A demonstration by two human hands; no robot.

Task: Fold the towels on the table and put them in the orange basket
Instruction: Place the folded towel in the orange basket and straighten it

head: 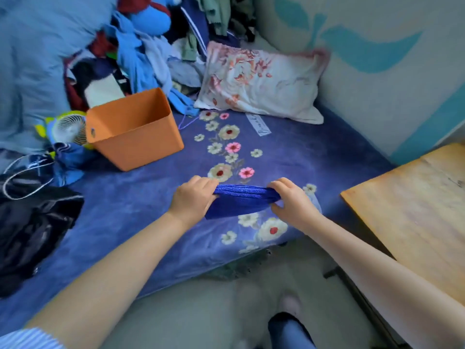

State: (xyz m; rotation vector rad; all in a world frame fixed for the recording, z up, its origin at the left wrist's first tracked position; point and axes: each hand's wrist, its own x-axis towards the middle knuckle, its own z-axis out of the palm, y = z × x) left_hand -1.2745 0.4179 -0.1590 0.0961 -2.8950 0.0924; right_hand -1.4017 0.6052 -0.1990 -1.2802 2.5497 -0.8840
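Fingertips hide behind the blue towel (241, 201); we note left hand (192, 199) and right hand (289, 200) pinching its ends, folded, ribbed, above the bed (125, 210), orange basket (134, 129) at ten o'clock.

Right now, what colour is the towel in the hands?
Deep blue, with a ribbed texture; the towel shows best in the head view.

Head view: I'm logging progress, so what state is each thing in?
Blue ribbed towel: folded, held above the bed.
Left hand: grips the towel's left end.
Right hand: pinches its right end.
Orange plastic basket: upright, open; inside hidden.
Floral pillow: lying flat.
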